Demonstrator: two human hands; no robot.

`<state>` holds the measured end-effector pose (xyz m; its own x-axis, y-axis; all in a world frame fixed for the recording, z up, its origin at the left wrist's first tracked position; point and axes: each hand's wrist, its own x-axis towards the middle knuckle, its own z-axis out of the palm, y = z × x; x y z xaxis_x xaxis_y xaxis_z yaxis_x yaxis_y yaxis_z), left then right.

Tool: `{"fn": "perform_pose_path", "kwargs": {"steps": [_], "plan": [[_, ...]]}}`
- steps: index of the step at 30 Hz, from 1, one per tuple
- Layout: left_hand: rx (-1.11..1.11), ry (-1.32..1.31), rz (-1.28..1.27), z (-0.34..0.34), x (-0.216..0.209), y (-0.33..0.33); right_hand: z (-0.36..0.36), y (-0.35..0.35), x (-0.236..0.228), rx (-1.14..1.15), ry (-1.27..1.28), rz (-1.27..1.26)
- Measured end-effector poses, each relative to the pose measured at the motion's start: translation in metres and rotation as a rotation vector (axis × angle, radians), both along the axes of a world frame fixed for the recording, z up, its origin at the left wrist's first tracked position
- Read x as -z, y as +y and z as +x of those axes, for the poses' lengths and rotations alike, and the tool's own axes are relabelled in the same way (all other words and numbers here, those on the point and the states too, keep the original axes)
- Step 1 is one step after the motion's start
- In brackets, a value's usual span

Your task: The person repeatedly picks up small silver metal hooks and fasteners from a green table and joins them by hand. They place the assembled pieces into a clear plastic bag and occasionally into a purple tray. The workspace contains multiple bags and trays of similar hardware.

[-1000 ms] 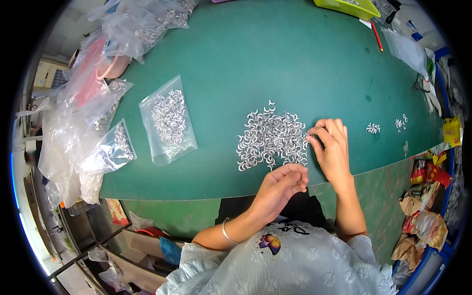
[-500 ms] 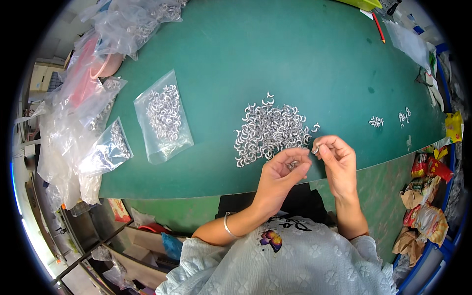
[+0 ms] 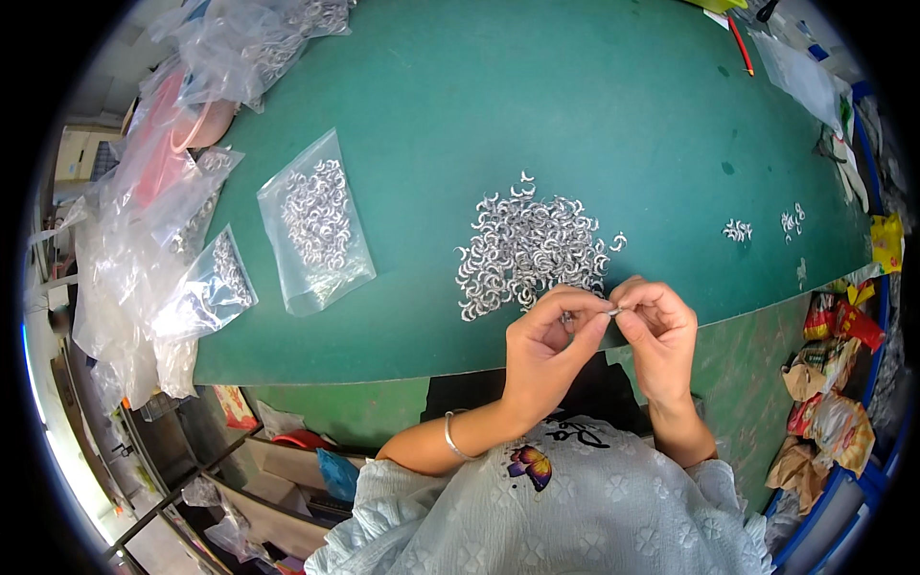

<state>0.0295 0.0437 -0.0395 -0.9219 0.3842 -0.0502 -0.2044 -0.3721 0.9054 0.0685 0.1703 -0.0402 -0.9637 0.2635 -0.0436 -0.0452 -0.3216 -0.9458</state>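
Note:
Close to the table's near edge, my left hand (image 3: 556,345) and my right hand (image 3: 656,331) meet at their fingertips. Between them they pinch one small silvery curved metal piece (image 3: 614,311). More such pieces seem tucked inside the curled fingers of my left hand, mostly hidden. Just beyond my hands spreads a heap of crescent-shaped metal pieces (image 3: 527,244), with one lying loose at its right side. Two small clusters of pieces, a nearer-in one (image 3: 737,230) and an outer one (image 3: 793,222), lie far to the right.
On the green tabletop (image 3: 460,86), a clear bag of metal pieces (image 3: 321,225) lies left of the heap. More plastic bags (image 3: 125,278) and a pink basin (image 3: 206,125) crowd the left edge. A red pencil (image 3: 741,46) lies at the far right. Colourful packets (image 3: 834,412) stand beyond the right edge.
My fingertips have come together; the right hand has moved slightly down and toward the left hand, and both now pinch the one piece the right hand held.

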Motion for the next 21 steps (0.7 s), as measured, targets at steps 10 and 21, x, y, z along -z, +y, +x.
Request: {"fn": "perform_pose_path", "kwargs": {"steps": [10,21], "plan": [[0.097,-0.197,0.098,-0.001,-0.002,-0.006,-0.002,0.009,-0.008,-0.110,-0.069,0.094],[0.145,-0.158,0.153,-0.003,0.000,-0.013,-0.018,0.023,-0.002,0.100,-0.025,0.687]]}}
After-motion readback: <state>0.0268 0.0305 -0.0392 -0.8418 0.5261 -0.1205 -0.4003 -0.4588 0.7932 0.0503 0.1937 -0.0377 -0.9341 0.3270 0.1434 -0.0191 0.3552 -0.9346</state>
